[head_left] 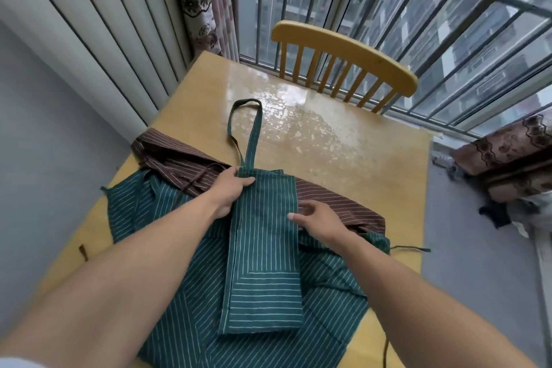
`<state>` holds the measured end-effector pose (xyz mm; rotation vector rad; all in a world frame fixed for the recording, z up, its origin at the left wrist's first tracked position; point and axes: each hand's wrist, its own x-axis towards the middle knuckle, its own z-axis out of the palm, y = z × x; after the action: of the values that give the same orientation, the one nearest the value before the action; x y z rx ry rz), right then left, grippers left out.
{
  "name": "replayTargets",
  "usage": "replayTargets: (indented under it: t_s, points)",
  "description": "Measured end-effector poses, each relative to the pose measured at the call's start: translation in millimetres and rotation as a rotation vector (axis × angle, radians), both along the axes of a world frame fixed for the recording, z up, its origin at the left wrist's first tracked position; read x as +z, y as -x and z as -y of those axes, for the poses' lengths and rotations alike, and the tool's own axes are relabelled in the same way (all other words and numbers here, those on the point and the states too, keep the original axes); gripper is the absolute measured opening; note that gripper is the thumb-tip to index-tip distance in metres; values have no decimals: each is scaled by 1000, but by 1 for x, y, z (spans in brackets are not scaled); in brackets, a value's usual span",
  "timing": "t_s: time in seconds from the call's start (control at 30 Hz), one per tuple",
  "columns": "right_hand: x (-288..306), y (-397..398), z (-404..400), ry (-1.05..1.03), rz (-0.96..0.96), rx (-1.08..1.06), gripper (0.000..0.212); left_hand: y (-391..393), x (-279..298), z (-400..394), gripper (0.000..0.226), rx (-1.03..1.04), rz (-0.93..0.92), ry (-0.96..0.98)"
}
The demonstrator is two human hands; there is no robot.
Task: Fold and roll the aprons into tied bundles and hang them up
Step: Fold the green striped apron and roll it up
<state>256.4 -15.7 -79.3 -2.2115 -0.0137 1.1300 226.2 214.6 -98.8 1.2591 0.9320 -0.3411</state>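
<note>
I see a green striped apron point(263, 251) folded into a long strip on a wooden table point(358, 158) | neck loop point(246, 128) points away | left hand point(230, 188) pinches the strip's top corner | right hand point(316, 218) relaxed, fingertips touching its right edge | brown striped apron point(179, 158) (crumpled) lies beneath, behind.

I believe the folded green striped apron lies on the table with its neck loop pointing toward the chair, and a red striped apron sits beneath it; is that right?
Nearly. The head view shows the folded green striped apron on the table, its neck loop pointing toward the chair, but the apron beneath is a brown striped apron, not red.
</note>
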Motion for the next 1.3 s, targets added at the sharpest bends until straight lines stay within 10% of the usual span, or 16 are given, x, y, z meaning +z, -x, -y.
replayTargets:
  t_s: [0.17, 0.53, 0.7, 0.87, 1.03, 1.3]
  points:
    - [-31, -7, -15, -40, -64, -217, 24, -4, -14, -4, 15, 108, 25, 37]
    - [-46, -7, -32, 151, 165, -109, 30, 12, -27, 1, 69, 12, 45, -556]
    - [-43, 3, -31, 220, 280, -19, 34, 58, -29, 15, 58, -746, 523, -1267]
    - [-12, 34, -21, 82, 701, 511, 46, 71, -39, 23, 78, -1227, 156, -1056]
    - [-24, 101, 7, 131, 495, 1327, 111, 52, -32, 20, 94, -1293, 68, -906]
    - [-24, 125, 40, 112, 537, 919, 66, 116, -8, 13, 40, -916, 287, -653]
